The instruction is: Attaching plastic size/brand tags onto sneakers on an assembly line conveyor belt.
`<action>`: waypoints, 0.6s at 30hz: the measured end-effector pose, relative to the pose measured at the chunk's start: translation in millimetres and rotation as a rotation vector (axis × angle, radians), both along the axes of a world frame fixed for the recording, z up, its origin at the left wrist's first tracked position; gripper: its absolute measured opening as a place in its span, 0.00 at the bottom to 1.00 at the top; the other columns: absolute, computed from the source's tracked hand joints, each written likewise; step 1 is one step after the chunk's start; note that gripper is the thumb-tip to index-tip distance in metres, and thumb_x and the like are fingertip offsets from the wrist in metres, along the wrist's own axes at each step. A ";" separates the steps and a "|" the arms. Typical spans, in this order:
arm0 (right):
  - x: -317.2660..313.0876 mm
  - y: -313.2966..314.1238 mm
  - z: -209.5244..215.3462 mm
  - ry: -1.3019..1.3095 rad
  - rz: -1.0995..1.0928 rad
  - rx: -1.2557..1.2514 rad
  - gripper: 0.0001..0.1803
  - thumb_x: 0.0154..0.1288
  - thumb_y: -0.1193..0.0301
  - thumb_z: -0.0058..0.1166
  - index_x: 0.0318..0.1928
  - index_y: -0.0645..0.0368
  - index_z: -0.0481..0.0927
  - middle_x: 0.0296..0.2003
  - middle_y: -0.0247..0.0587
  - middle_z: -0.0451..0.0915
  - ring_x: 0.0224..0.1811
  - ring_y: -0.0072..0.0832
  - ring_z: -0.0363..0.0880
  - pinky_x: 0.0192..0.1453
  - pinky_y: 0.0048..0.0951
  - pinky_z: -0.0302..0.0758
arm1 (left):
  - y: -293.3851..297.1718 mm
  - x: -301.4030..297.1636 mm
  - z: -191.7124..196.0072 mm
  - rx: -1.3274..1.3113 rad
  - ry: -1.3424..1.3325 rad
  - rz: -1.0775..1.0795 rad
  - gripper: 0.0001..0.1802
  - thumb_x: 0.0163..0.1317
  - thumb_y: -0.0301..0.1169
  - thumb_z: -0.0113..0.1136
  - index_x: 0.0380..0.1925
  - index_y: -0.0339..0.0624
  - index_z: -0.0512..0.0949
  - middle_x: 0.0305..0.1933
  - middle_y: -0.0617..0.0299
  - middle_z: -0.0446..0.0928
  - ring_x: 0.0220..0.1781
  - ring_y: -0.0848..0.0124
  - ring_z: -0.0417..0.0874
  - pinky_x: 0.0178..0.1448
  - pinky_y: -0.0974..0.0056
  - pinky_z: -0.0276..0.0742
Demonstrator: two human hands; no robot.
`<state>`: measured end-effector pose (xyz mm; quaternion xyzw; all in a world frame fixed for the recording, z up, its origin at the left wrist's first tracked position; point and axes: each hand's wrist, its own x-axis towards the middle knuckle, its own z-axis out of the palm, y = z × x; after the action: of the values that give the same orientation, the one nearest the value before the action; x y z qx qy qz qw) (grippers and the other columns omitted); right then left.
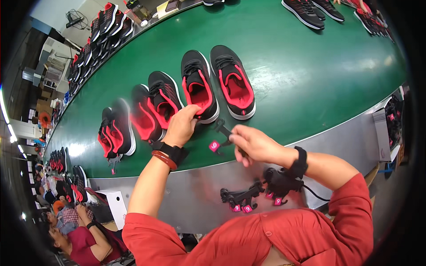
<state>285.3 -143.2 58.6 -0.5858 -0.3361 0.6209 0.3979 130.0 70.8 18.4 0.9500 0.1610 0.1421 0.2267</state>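
Pairs of black sneakers with red lining lie on a green conveyor belt (284, 75). My left hand (181, 126) grips the heel of one black-and-red sneaker (198, 86) of the pair in front of me; its mate (233, 82) lies just to the right. My right hand (254, 144) pinches a black plastic hanger clip (223, 131) with a small pink tag (214, 146) just below that pair. Both wrists wear black bands. A bunch of the same black clips with pink tags (248, 197) lies on the grey metal ledge near my chest.
Another pair (155, 106) and a further pair (116, 131) lie to the left on the belt. More sneakers line the far edge (104, 31) and top right (310, 11). People sit at lower left (75, 230). A box of shoes (390, 128) stands at right.
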 end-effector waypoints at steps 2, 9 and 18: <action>-6.7 17.9 -11.6 0.063 -0.076 -0.023 0.13 0.77 0.63 0.36 0.42 0.63 0.65 0.23 0.41 0.78 0.16 0.23 0.76 0.21 0.25 0.73 | -3.7 -2.3 -1.7 0.015 -0.008 -0.018 0.18 0.50 0.18 0.62 0.44 0.38 0.76 0.43 0.51 0.79 0.46 0.52 0.81 0.48 0.58 0.77; -34.3 36.0 -35.5 0.105 -0.206 -0.036 0.12 0.78 0.64 0.33 0.44 0.61 0.62 0.23 0.41 0.77 0.17 0.24 0.76 0.20 0.24 0.73 | -7.8 -7.6 -8.0 0.030 -0.005 0.014 0.16 0.50 0.22 0.65 0.41 0.39 0.77 0.41 0.55 0.80 0.43 0.54 0.82 0.45 0.57 0.79; -51.9 38.7 -41.2 0.204 -0.304 0.020 0.13 0.78 0.64 0.32 0.45 0.63 0.63 0.24 0.43 0.78 0.16 0.23 0.75 0.20 0.24 0.72 | 3.8 -10.1 -12.7 0.146 0.033 -0.082 0.16 0.50 0.24 0.65 0.41 0.41 0.77 0.41 0.57 0.81 0.42 0.56 0.83 0.43 0.57 0.80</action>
<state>233.5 -104.6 17.4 -0.5601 -0.2076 0.6064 0.5249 119.9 74.6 5.7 0.9720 0.1150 0.1286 0.1597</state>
